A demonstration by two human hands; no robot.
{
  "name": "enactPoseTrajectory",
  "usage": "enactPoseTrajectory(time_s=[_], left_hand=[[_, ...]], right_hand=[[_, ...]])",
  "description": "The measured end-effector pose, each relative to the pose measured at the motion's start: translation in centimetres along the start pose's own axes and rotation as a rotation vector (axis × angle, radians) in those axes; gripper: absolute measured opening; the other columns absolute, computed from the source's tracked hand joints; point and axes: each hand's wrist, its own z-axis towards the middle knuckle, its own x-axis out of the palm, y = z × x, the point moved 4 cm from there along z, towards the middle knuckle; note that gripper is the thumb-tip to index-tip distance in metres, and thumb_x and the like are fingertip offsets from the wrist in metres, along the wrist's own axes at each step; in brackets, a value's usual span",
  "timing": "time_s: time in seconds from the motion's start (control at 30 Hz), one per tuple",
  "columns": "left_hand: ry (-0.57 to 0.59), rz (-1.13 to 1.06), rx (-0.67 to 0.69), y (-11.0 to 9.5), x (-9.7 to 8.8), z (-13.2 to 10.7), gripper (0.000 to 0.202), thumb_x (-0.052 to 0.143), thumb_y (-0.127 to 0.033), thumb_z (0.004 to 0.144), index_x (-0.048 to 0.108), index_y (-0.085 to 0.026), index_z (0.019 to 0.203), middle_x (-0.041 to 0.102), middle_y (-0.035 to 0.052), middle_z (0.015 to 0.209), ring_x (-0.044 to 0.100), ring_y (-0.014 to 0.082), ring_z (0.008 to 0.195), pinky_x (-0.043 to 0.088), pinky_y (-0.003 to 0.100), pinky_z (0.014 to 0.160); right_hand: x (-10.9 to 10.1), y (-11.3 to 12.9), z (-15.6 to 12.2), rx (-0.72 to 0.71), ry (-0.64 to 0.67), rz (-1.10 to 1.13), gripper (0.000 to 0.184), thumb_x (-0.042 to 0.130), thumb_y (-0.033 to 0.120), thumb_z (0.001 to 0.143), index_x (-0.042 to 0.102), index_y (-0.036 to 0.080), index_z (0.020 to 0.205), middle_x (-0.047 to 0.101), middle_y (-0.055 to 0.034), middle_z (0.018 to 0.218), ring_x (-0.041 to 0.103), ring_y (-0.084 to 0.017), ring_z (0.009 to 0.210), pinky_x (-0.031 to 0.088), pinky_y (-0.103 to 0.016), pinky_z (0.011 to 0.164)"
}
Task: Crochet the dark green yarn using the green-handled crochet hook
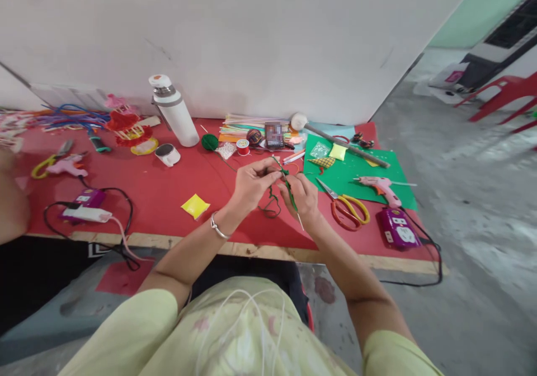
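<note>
Above the red tabletop, my two hands meet near the middle. My left hand [251, 184] is closed, its thumb and fingers pinching green yarn [273, 198], part of which hangs down in loose loops. My right hand [305, 194] is wrapped round a slim crochet hook [291, 196] with a green grip; its pale end slants down toward me. The hook's upper end lies at the yarn between my fingertips, where the small stitches are too fine to make out. A strand runs from my left hand back to a green yarn ball [210, 142].
Right of my hands lie scissors [347, 210], a pink glue gun [380, 186] and a purple box [397, 228] with a cable. A yellow packet [195, 206] lies at left; behind stand a white flask [176, 113] and a cup [168, 155]. Another person's arm [12, 202] shows far left.
</note>
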Motion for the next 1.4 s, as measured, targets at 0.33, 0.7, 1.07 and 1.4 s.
enactPoseTrajectory(time_s=[0.33, 0.7, 1.07, 1.4], left_hand=[[0.35, 0.062, -0.48, -1.2, -2.9, 1.7, 0.038, 0.092, -0.012, 0.054, 0.085, -0.012, 0.092, 0.071, 0.0022, 0.065, 0.056, 0.0065, 0.051, 0.034, 0.02, 0.048], [0.336, 0.205, -0.381, -1.9, -3.8, 3.0, 0.034, 0.089, -0.015, 0.055, 0.084, -0.012, 0.089, 0.068, 0.001, 0.061, 0.051, 0.0067, 0.051, 0.034, 0.021, 0.05], [0.396, 0.252, -0.35, -2.5, -3.8, 3.2, 0.024, 0.089, -0.016, 0.052, 0.083, -0.014, 0.075, 0.073, 0.0034, 0.062, 0.055, 0.0088, 0.053, 0.036, 0.022, 0.051], [0.421, 0.072, -0.322, -0.9, -1.6, 1.9, 0.028, 0.093, -0.024, 0.055, 0.084, -0.013, 0.079, 0.074, 0.006, 0.068, 0.058, 0.0108, 0.054, 0.04, 0.023, 0.049]], right_hand=[[-0.6, -1.3, 1.0, -0.342, 0.155, 0.145, 0.017, 0.064, 0.029, 0.102, 0.062, 0.02, 0.116, 0.068, -0.0057, 0.085, 0.063, -0.02, 0.076, 0.052, -0.032, 0.07], [-1.3, -0.1, 1.4, -0.243, 0.254, 0.144, 0.021, 0.06, 0.023, 0.103, 0.064, 0.015, 0.122, 0.071, -0.011, 0.094, 0.066, -0.021, 0.079, 0.055, -0.034, 0.072], [-2.1, -0.5, 1.4, 0.075, 0.288, 0.604, 0.025, 0.053, 0.028, 0.106, 0.07, 0.02, 0.122, 0.072, -0.0103, 0.098, 0.068, -0.018, 0.082, 0.055, -0.033, 0.072], [1.9, -1.1, -0.5, 0.785, 0.225, 1.396, 0.047, 0.057, 0.06, 0.1, 0.075, 0.019, 0.083, 0.058, 0.0001, 0.065, 0.062, -0.015, 0.057, 0.053, -0.03, 0.055]])
